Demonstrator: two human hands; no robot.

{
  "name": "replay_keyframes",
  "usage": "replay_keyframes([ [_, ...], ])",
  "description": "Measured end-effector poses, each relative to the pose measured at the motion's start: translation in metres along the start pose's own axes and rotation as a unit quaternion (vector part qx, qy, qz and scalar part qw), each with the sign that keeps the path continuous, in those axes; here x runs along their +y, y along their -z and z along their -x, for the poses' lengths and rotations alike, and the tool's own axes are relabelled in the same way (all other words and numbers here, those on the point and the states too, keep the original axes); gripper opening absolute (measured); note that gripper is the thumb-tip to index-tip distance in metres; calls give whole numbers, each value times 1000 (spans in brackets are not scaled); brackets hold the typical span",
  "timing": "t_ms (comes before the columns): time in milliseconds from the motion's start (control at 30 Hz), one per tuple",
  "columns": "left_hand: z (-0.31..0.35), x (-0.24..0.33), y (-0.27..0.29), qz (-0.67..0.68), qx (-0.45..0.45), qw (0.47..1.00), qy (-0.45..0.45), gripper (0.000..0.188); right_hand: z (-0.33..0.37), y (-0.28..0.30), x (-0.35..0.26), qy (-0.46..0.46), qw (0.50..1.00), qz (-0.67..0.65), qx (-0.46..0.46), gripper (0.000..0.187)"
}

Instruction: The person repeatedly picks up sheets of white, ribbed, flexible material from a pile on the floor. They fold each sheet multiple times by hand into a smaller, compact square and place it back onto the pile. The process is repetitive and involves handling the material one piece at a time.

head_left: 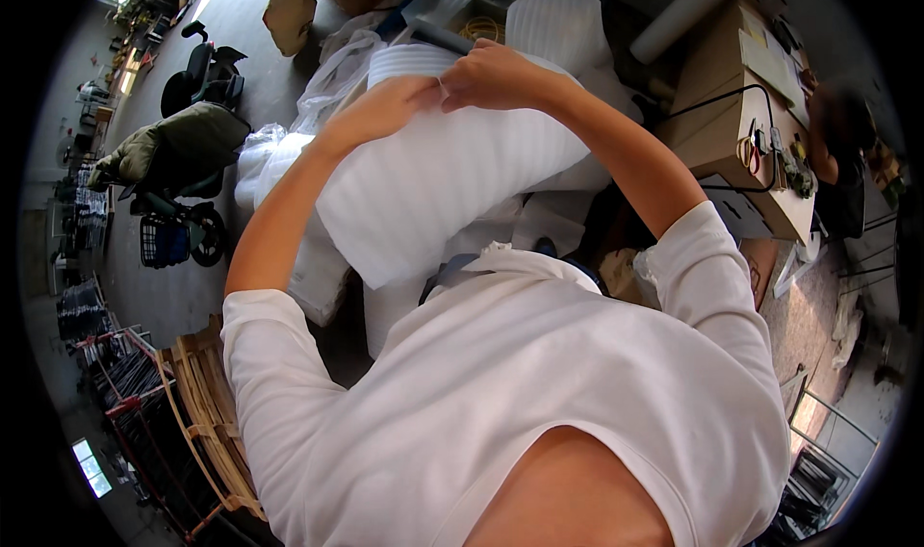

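The person was bending over a white foam sheet point(414, 201), and the two hands met above its far part. The left hand point(383, 109) reached in from the left, its fingers turned inward. The right hand point(491, 77) came from the other side with fingers curled together, and its fingertips were just beside those of the left. Whether either hand was really pinching the foam, I could not tell, because the fingertips were partly hidden. The sheet lay directly under both hands and spread from them toward the person's body. Just beyond the right hand was a grey bar point(440, 36); I could not see if the fingers touched it. A yellow coil point(481, 29) lay behind that hand, and a white foam roll point(555, 29) stood to its right. Clear plastic wrap point(332, 80) was heaped left of the grip. Well apart, on the right, was a cardboard box point(717, 85).
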State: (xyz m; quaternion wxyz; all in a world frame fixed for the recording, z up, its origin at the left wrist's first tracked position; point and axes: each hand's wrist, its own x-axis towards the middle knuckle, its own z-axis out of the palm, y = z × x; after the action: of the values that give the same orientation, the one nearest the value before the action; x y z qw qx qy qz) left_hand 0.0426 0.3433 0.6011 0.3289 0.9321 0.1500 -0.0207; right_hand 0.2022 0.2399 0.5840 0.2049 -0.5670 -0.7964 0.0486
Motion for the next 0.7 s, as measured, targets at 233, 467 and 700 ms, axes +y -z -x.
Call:
replay_keyframes([
  [233, 0, -11, -17, 250, 5, 968, 18, 20, 18, -25, -5, 135, 964, 98, 207, 7],
  [467, -1, -106, 2, 115, 150, 980, 65, 22, 57, -28, -41, 198, 960, 7, 197, 16],
  [700, 102, -238, 138, -178, 322, 887, 279, 30, 222, -71, 33, 69, 968, -6, -241, 33],
])
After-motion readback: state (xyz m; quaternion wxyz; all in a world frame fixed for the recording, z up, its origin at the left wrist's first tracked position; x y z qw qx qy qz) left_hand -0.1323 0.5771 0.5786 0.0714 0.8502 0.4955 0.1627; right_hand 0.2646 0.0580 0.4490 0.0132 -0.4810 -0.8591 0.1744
